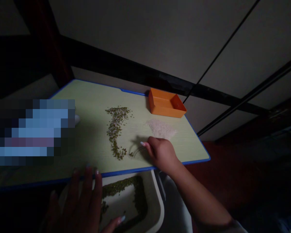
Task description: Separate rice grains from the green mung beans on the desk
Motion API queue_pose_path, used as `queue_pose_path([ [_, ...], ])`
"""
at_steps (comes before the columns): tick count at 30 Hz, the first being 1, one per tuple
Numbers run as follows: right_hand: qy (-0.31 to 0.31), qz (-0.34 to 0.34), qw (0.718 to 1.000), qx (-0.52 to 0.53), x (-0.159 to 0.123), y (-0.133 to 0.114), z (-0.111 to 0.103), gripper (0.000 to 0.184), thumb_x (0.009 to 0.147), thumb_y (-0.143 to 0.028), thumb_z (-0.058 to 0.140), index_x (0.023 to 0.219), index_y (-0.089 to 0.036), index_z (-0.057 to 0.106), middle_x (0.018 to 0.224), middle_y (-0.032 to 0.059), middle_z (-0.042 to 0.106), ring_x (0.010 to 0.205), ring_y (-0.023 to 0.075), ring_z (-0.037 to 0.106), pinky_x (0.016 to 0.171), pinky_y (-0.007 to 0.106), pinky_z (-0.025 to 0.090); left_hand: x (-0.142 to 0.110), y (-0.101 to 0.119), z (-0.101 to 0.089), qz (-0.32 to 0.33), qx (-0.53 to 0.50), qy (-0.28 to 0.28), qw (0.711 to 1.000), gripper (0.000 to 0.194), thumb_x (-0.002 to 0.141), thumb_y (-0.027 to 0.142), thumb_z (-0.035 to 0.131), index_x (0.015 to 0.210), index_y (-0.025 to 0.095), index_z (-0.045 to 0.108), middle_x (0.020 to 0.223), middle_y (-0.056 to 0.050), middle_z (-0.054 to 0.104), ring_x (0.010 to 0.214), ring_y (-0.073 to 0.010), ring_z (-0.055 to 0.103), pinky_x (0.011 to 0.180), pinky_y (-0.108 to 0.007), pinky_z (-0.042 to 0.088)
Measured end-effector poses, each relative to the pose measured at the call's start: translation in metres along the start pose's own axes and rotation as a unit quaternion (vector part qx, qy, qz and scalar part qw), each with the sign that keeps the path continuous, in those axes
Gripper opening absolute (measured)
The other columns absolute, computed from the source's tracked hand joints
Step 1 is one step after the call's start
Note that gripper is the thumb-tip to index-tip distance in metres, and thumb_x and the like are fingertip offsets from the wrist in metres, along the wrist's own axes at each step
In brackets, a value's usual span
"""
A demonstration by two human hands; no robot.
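A trail of small green beans [116, 129] lies across the middle of a pale table [92, 106] with a blue edge. My right hand [160, 153] rests on the table just right of the trail's near end, fingers curled and pressed together, fingertips beside a few stray beans. A small heap of white rice [161, 128] lies just beyond that hand. My left hand [82, 204] is below the table's near edge, fingers spread flat over the rim of a white tray [160, 207] that holds more green beans [135, 194].
An orange rectangular box [166, 103] stands at the table's far right corner. A blurred-out patch covers the table's left side. Dark bars and pale panels run behind the table. The floor to the right is dark.
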State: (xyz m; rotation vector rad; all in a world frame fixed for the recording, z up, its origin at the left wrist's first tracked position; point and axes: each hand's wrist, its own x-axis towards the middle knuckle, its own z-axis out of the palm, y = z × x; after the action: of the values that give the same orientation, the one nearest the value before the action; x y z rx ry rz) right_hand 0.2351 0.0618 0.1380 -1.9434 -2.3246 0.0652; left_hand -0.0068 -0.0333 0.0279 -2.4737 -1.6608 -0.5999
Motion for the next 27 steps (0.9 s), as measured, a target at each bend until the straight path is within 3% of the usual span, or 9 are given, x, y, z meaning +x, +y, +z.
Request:
queue_pose_path([
  [3,0.015,-0.012,1.000,-0.017,0.000,-0.007,0.005,0.027,0.106,-0.037,0.055,0.091,-0.019,0.068,0.078,0.0082,0.077,0.066,0.0186,0.066,0.059,0.030,0.025,0.000,-0.002,0.001,0.012,-0.008,0.016,1.000,0.095,0.093,0.043,0.046,0.167,0.013,-0.006,0.177,-0.025,0.007,0.163,-0.0493,0.006,0.120,-0.085,0.013],
  [9,0.030,0.051,0.997,-0.051,0.013,-0.003,0.009,0.030,0.108,-0.039,0.052,0.092,-0.018,0.069,0.081,0.0115,0.078,0.067,0.0211,0.068,0.059,0.032,0.025,0.000,-0.001,0.000,0.010,-0.018,0.015,1.000,0.094,0.094,0.041,0.046,0.167,0.013,-0.006,0.177,-0.025,0.008,0.163,-0.0491,0.006,0.121,-0.084,0.013],
  [17,0.017,-0.062,0.997,-0.030,0.016,-0.001,0.015,0.031,0.108,-0.039,0.053,0.092,-0.017,0.068,0.080,0.0093,0.076,0.071,0.0198,0.065,0.073,0.031,0.036,-0.001,0.001,-0.001,-0.015,-0.035,0.001,0.999,0.096,0.094,0.044,0.048,0.167,0.021,-0.009,0.178,-0.020,0.012,0.163,-0.0461,0.010,0.124,-0.080,0.012],
  [21,0.037,-0.118,0.992,0.013,0.010,0.006,0.016,0.035,0.109,-0.039,0.048,0.089,-0.018,0.067,0.075,0.0056,0.072,0.069,0.0186,0.060,0.078,0.031,0.036,0.001,0.001,-0.002,-0.008,-0.027,-0.001,1.000,0.094,0.095,0.045,0.044,0.167,0.017,-0.009,0.178,-0.022,0.010,0.164,-0.0462,0.005,0.123,-0.081,0.014],
  [27,0.062,-0.124,0.990,0.030,-0.002,0.019,0.015,0.039,0.110,-0.038,0.042,0.086,-0.019,0.066,0.073,0.0047,0.070,0.067,0.0190,0.056,0.080,0.032,0.034,0.002,0.002,-0.004,-0.001,-0.015,-0.009,1.000,0.093,0.097,0.044,0.043,0.166,0.015,-0.011,0.176,-0.027,0.014,0.162,-0.0506,0.011,0.119,-0.085,0.017],
])
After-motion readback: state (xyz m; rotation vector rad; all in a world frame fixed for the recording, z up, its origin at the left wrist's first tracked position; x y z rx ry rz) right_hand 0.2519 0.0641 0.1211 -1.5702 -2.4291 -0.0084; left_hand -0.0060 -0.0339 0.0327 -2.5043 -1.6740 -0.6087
